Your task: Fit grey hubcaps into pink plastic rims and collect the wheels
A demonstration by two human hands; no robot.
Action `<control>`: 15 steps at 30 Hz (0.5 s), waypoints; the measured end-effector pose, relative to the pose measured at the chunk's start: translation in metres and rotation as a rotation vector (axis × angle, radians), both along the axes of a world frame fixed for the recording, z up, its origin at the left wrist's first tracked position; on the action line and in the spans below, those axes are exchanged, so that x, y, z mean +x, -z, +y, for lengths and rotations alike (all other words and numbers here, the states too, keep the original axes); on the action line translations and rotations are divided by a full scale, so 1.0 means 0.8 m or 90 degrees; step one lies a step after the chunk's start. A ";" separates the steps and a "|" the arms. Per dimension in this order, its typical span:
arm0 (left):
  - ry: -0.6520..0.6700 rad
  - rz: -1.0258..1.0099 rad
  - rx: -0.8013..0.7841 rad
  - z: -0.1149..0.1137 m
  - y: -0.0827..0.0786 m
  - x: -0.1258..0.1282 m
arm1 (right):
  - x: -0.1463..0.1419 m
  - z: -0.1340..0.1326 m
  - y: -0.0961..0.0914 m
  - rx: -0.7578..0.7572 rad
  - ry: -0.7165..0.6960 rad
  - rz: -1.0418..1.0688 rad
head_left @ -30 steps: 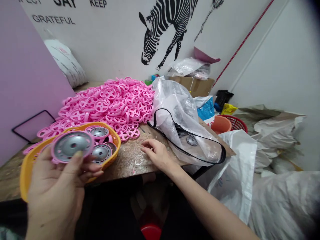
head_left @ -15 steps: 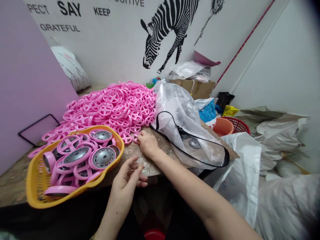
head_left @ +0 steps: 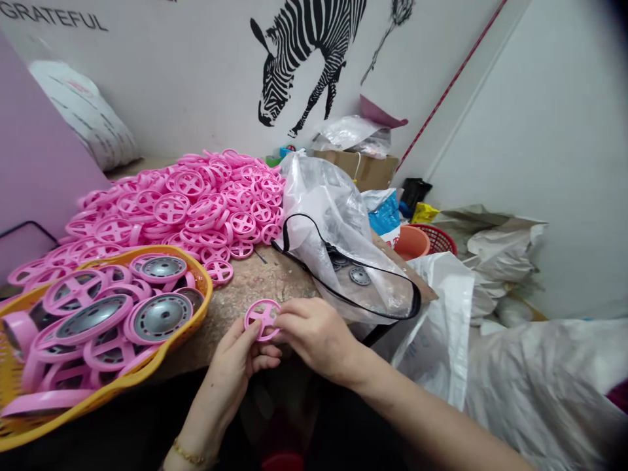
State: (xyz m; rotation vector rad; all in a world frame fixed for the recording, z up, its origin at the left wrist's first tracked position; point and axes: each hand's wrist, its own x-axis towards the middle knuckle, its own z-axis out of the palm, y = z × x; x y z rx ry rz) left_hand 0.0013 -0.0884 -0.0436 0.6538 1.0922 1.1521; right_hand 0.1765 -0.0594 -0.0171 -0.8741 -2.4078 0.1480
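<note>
Between my two hands, over the table's front edge, is a pink plastic wheel ring (head_left: 263, 318) with crossed spokes. My left hand (head_left: 240, 353) pinches its left side between thumb and fingers. My right hand (head_left: 316, 333) grips its right side with the fingertips. To the left stands a yellow basket (head_left: 203, 307) holding pink rings, several fitted with grey discs (head_left: 163, 316). A large heap of pink rings (head_left: 189, 209) lies behind it. To the right, a clear plastic bag (head_left: 321, 196) with a black-edged opening has grey discs (head_left: 360, 276) in it.
A worn table (head_left: 265, 275) lies under these things. At the right are a white sack (head_left: 436, 314), an orange tub (head_left: 411, 242), a red basket (head_left: 439, 239) and crumpled sacks (head_left: 534, 373). A cardboard box (head_left: 373, 169) stands behind the clear bag, by the wall.
My right hand has brought one pink ring from the heap's front edge to my left hand, which now grips it too. The view has shifted right.
</note>
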 end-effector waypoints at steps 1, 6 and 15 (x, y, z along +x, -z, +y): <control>-0.004 0.008 -0.001 0.001 0.002 0.003 | 0.016 0.002 -0.004 -0.021 0.040 0.040; -0.023 0.053 0.010 0.004 0.005 0.011 | 0.101 0.048 -0.011 -0.107 0.376 -0.068; -0.003 0.085 0.024 0.002 0.007 0.014 | 0.154 0.106 0.027 -0.198 0.582 -0.256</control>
